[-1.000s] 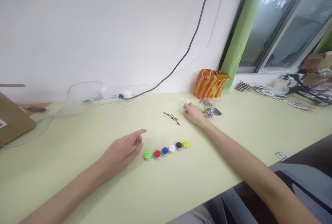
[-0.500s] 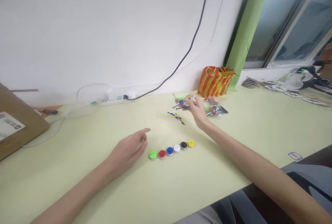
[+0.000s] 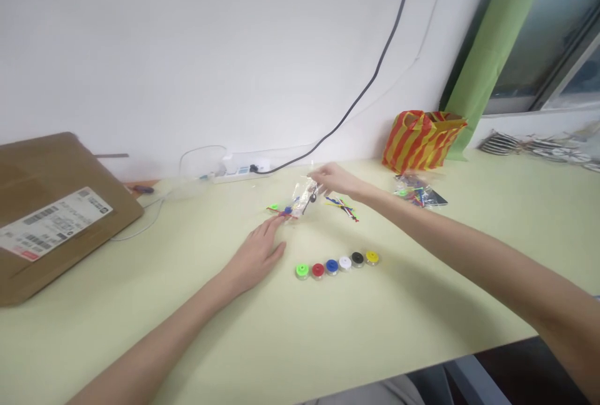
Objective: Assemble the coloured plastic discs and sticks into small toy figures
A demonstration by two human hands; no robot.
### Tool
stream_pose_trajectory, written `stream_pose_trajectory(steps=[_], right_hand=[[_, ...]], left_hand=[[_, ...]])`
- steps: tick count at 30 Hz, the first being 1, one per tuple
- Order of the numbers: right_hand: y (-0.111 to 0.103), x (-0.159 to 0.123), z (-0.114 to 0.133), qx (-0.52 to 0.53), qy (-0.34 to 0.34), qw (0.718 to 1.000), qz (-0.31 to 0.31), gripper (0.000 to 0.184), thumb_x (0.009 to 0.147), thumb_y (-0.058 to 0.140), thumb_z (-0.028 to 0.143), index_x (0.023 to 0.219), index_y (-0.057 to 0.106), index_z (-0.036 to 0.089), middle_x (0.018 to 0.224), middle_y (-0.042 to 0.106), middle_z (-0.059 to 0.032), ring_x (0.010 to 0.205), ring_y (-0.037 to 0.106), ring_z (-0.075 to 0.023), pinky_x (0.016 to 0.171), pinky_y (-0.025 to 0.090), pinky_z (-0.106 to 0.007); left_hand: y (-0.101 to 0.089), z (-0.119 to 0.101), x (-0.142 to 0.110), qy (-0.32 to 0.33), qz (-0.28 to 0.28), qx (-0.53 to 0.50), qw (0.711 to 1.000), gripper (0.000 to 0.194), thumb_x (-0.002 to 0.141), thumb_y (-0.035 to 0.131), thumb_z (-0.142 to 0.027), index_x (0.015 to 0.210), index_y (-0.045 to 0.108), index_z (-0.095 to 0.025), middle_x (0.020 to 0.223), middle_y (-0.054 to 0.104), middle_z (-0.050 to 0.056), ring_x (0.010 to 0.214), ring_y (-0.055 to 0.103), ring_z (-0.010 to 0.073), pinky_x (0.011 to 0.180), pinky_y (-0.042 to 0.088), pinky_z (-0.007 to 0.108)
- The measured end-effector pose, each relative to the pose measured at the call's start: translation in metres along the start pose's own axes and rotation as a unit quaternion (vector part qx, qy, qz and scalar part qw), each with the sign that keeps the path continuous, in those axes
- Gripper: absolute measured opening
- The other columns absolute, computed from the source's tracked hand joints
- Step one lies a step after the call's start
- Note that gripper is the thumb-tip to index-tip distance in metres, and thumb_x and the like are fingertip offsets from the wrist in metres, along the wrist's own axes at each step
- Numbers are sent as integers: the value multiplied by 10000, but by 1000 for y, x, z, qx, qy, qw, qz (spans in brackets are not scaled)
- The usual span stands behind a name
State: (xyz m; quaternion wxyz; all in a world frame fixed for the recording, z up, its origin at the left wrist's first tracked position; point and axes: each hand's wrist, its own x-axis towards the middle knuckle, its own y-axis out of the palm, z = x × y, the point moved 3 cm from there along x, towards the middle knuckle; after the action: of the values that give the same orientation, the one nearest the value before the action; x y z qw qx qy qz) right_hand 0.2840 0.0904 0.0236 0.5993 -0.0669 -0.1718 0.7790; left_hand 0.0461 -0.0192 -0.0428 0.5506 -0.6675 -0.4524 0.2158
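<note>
Well, the clear plastic bag (image 3: 300, 200) is what I'd watch: it sits between my hands on the pale green tabletop (image 3: 422, 305). My right hand (image 3: 330, 179) reaches across with its fingers loosely extended at the bag's top corner, and I cannot tell whether they have hold. My left hand (image 3: 257, 256) is open, its fingertips at the red sticks (image 3: 281, 212) by the bag's lower end. A sharp tug could spill those pieces among the loose coloured sticks (image 3: 341, 207), or knock the row of 6 small discs (image 3: 337, 265) just below. Open room looks widest to the left, towards the cardboard parcel (image 3: 51, 217); the table's front edge (image 3: 422, 364) is well away.
</note>
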Motion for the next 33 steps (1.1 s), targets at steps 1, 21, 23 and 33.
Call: stream_pose_trajectory(steps=[1, 21, 23, 33], right_hand=[[-2, 4, 7, -15, -4, 1000, 3, 126, 948, 629, 168, 853, 692, 115, 809, 765, -89, 582, 677, -132, 468, 488, -179], [-67, -88, 39, -426, -427, 756, -255, 664, 972, 307, 30, 1566, 427, 302, 1376, 679, -43, 1213, 666, -210, 1033, 536, -411], [-56, -92, 41, -428, -453, 747, -231, 679, 979, 284, 22, 1595, 378, 291, 1485, 592, -54, 1371, 558, -214, 1103, 483, -425], [122, -13, 94, -499, -453, 735, -74, 795, 927, 303, -18, 1641, 197, 317, 1732, 132, 15, 1604, -4, -251, 1287, 35, -552]], left_hand=[[0, 0, 0, 1, 4, 1, 1000, 537, 1037, 394, -383, 1536, 328, -196, 1553, 449, 143, 1442, 443, 305, 1191, 382, 501], [3, -3, -3, 5, 1, 31, 1000, 536, 1038, 354, -341, 1552, 350, -191, 1586, 433, 123, 1470, 419, 294, 1202, 383, 498], [3, -5, -3, 11, -14, 24, 1000, 526, 1027, 371, -307, 1543, 359, -206, 1569, 451, 115, 1455, 437, 288, 1191, 399, 484], [1, -11, -3, 21, -15, 17, 1000, 477, 997, 389, -222, 1472, 432, -208, 1522, 471, 130, 1408, 473, 308, 1162, 418, 504]])
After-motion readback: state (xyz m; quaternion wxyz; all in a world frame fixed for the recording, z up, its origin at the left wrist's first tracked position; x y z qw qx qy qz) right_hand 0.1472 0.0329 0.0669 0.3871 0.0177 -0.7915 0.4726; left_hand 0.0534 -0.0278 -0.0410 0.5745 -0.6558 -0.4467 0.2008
